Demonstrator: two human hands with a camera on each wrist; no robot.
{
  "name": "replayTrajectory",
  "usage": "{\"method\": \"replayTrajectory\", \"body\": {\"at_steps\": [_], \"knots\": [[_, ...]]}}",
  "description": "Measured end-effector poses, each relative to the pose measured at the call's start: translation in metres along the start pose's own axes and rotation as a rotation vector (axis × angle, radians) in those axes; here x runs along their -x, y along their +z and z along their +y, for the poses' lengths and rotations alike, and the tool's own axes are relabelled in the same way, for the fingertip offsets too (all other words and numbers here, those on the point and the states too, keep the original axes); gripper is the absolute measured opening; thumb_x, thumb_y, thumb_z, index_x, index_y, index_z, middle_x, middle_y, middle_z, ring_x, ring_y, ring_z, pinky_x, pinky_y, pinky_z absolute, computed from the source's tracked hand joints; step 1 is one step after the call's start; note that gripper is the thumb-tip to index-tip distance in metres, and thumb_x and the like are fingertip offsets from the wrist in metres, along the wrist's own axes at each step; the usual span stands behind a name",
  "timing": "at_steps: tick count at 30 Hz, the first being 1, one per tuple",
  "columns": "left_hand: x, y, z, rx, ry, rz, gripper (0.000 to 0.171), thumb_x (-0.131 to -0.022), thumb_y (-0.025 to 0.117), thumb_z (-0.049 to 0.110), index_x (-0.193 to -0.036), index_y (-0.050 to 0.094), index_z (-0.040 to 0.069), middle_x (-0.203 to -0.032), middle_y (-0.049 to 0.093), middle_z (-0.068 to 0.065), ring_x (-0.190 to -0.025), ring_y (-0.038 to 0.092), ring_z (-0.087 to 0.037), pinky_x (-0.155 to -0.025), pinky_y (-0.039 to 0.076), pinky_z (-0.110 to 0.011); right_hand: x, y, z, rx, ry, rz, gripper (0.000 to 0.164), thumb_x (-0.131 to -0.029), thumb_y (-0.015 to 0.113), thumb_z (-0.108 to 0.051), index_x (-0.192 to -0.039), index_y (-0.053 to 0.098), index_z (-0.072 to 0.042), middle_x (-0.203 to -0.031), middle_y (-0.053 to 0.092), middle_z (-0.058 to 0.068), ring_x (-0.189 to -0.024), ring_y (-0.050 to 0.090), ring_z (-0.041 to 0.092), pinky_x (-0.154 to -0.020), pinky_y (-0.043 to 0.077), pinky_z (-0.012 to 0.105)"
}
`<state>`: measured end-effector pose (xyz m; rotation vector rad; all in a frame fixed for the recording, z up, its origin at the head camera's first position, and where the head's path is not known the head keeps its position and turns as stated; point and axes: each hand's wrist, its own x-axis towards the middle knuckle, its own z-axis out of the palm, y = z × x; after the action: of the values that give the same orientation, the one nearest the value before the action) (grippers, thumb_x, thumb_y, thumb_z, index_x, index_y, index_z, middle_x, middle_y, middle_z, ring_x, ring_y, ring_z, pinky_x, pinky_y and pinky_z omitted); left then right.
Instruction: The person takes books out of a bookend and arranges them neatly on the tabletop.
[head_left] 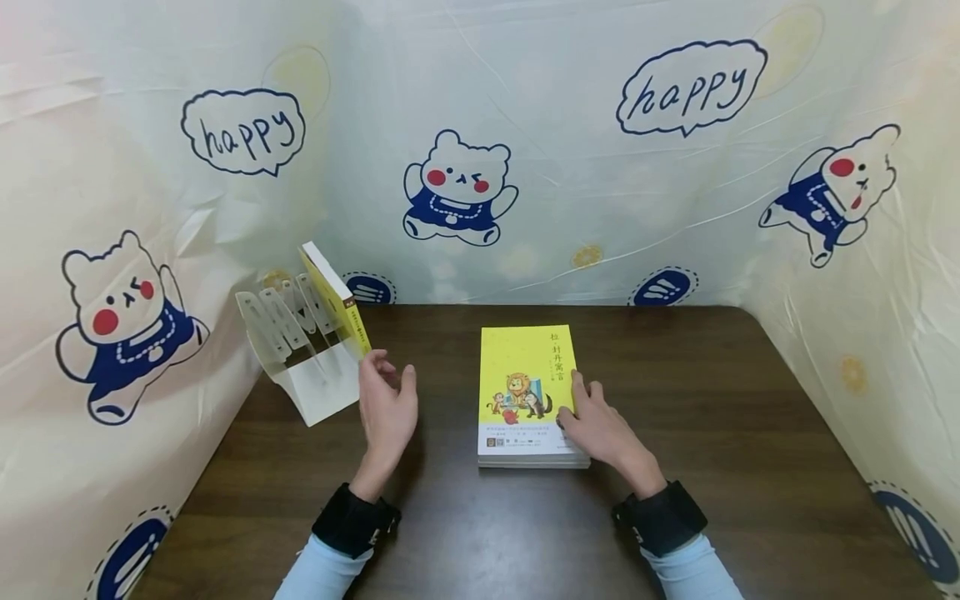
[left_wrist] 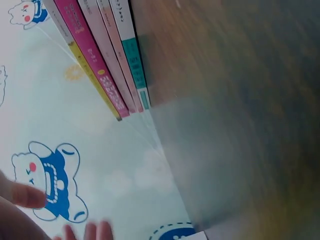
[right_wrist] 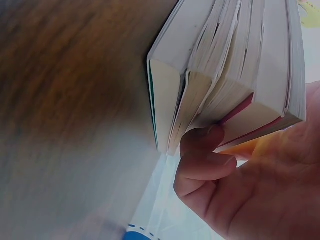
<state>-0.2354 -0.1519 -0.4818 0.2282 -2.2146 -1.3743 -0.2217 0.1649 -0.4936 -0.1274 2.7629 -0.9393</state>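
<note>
A stack of books (right_wrist: 240, 60) lies on the table, topped by a yellow book (head_left: 525, 375) with a lion and other animals on its cover. My right hand (head_left: 606, 425) is at the stack's right side, thumb over the yellow cover and bent fingers (right_wrist: 205, 167) against the page edges. In the left wrist view the spines (left_wrist: 100, 55) show pink, white and green. My left hand (head_left: 387, 406) is beside the white book rack (head_left: 326, 387), fingers loosely bent. Its fingertips are near the lower end of another yellow book (head_left: 337, 296) standing tilted in the rack; contact is unclear.
The rack's slotted upright dividers (head_left: 281, 321) stand at the back left of the brown table (head_left: 465, 533). A pale printed cloth (head_left: 555, 225) with bears hangs behind the table and along both sides.
</note>
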Motion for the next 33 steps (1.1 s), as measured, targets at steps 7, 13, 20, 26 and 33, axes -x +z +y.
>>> {"method": "replayTrajectory", "body": {"at_steps": [7, 13, 20, 26, 33], "knots": [[-0.009, -0.002, -0.005, 0.033, 0.014, 0.161, 0.056, -0.095, 0.070, 0.012, -0.140, 0.038, 0.000, -0.114, 0.043, -0.019, -0.107, 0.046, -0.038, -0.083, 0.034, -0.042, 0.001, -0.002, -0.002, 0.000, -0.002, -0.003, 0.079, -0.106, 0.049, -0.035, -0.167, 0.009, -0.005, -0.147, 0.036, 0.027, -0.092, 0.059, 0.035, -0.063, 0.044, 0.037], [-0.018, -0.005, -0.008, 0.000, -0.067, 0.156, 0.067, -0.096, 0.068, 0.016, -0.152, 0.032, 0.008, -0.122, 0.039, -0.020, -0.112, 0.043, -0.036, -0.083, 0.036, -0.045, 0.001, -0.003, -0.002, -0.006, -0.003, -0.006, 0.079, -0.106, 0.049, -0.036, -0.167, 0.009, -0.005, -0.144, 0.036, 0.026, -0.089, 0.059, 0.033, -0.061, 0.043, 0.036], [-0.029, -0.010, -0.013, -0.023, -0.135, 0.093, 0.081, -0.096, 0.069, 0.019, -0.162, 0.021, 0.013, -0.145, 0.033, -0.025, -0.128, 0.039, -0.040, -0.099, 0.041, -0.059, 0.001, -0.002, -0.002, 0.005, 0.002, -0.008, 0.079, -0.106, 0.049, -0.035, -0.167, 0.009, -0.005, -0.142, 0.037, 0.025, -0.088, 0.059, 0.033, -0.062, 0.044, 0.036], [-0.042, -0.011, -0.019, -0.014, -0.189, 0.036, 0.088, -0.098, 0.068, 0.025, -0.165, 0.011, 0.018, -0.160, 0.020, -0.026, -0.145, 0.029, -0.042, -0.117, 0.032, -0.065, 0.001, -0.001, -0.001, 0.011, 0.009, -0.005, 0.079, -0.106, 0.049, -0.036, -0.167, 0.010, -0.006, -0.144, 0.037, 0.025, -0.089, 0.059, 0.033, -0.062, 0.044, 0.036], [-0.054, -0.009, -0.024, 0.008, -0.260, -0.024, 0.097, -0.100, 0.065, 0.026, -0.167, -0.005, 0.020, -0.175, 0.005, -0.021, -0.155, 0.020, -0.042, -0.125, 0.021, -0.064, 0.002, -0.001, -0.002, 0.012, 0.001, -0.003, 0.079, -0.106, 0.049, -0.036, -0.167, 0.010, -0.005, -0.143, 0.037, 0.026, -0.092, 0.059, 0.035, -0.064, 0.045, 0.037]]}}
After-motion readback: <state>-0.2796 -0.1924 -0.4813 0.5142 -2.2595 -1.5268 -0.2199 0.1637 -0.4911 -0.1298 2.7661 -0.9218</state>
